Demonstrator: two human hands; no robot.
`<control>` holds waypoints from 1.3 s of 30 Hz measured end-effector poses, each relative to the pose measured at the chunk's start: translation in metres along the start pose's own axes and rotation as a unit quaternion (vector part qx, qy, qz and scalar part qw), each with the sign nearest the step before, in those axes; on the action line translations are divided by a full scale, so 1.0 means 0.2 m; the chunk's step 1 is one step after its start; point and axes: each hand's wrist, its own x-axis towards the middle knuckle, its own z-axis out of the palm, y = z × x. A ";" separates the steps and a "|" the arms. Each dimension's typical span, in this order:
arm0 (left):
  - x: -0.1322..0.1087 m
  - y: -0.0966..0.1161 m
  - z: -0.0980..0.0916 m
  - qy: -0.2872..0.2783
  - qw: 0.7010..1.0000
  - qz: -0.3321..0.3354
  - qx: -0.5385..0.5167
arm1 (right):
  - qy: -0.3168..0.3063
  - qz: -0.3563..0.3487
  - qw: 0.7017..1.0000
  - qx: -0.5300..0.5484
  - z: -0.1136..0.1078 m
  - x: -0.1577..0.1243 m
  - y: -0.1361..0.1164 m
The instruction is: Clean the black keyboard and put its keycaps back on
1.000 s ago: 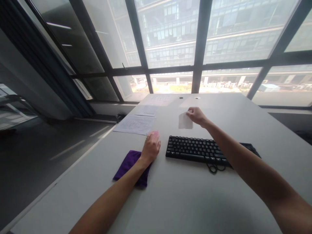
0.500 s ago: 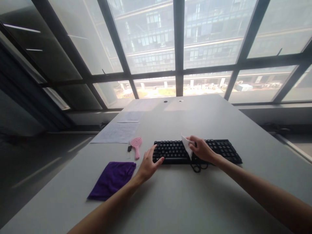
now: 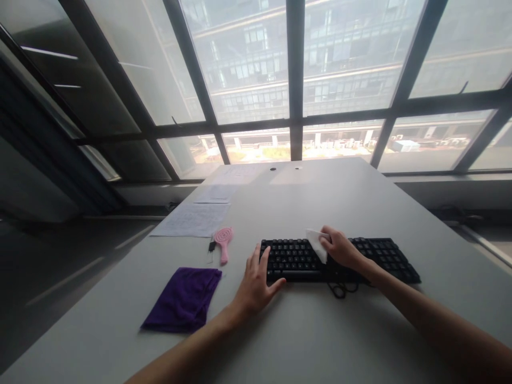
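Note:
A black keyboard [image 3: 294,260] lies on the white table, its coiled cable [image 3: 339,289] showing at the front edge. My left hand [image 3: 255,282] rests at the keyboard's left end with fingers spread, thumb and fingertips on or against its edge. My right hand [image 3: 340,248] is closed on a white tissue [image 3: 317,244], which stands over the middle of the keyboard. Whether the tissue touches the keys cannot be made out. Part of the keys lies hidden under my right hand and forearm.
Left of the keyboard are a folded purple cloth [image 3: 182,300], a pink hairbrush [image 3: 224,244] and a small black item [image 3: 212,246]. Sheets of paper [image 3: 192,218] lie farther back on the left of the table [image 3: 332,197]. Large windows rise behind it.
The keyboard has shifted right and slightly nearer, with its cable. Both hands have moved the same way, my left hand still at its left end and my right hand still gripping the tissue.

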 end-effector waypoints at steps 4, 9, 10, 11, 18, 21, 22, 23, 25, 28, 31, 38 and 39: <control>-0.01 0.28 -0.06 -0.037 0.980 0.191 0.039 | 0.002 0.001 1.000 0.006 0.00 0.00 0.00; 0.00 0.61 0.05 -0.146 0.913 0.378 0.053 | -0.028 -0.009 0.999 -0.025 0.03 -0.01 -0.04; 0.00 0.64 0.08 -0.146 0.909 0.386 0.062 | -0.028 -0.008 0.999 -0.029 0.03 -0.01 -0.04; 0.00 0.65 0.11 -0.145 0.908 0.387 0.070 | -0.026 -0.009 0.999 -0.031 0.03 -0.01 -0.04; -0.05 0.56 0.11 -0.149 0.931 0.317 0.103 | -0.031 -0.026 0.999 -0.023 0.01 -0.02 -0.02; -0.10 0.50 0.07 -0.151 0.941 0.284 0.104 | -0.028 -0.027 0.999 -0.017 0.00 -0.01 -0.01; -0.11 0.48 0.06 -0.148 0.944 0.275 0.103 | -0.024 -0.026 0.999 -0.018 0.00 -0.01 -0.01; -0.13 0.46 0.06 -0.145 0.948 0.266 0.101 | -0.019 -0.023 0.999 -0.020 0.00 -0.01 0.00; -0.15 0.42 0.04 -0.137 0.955 0.246 0.094 | -0.012 -0.018 0.999 -0.027 0.00 -0.01 0.00; -0.18 0.38 0.03 -0.124 0.965 0.219 0.079 | -0.009 -0.015 0.999 -0.039 0.00 0.00 0.00; -0.18 0.38 0.03 -0.117 0.967 0.218 0.064 | -0.014 -0.019 0.998 -0.052 0.00 0.01 0.00; -0.16 0.42 0.06 -0.129 0.955 0.265 0.036 | -0.036 -0.012 0.985 -0.170 0.04 0.04 -0.06; -0.16 0.42 0.06 -0.128 0.954 0.268 0.037 | -0.037 -0.013 0.982 -0.185 0.05 0.05 -0.06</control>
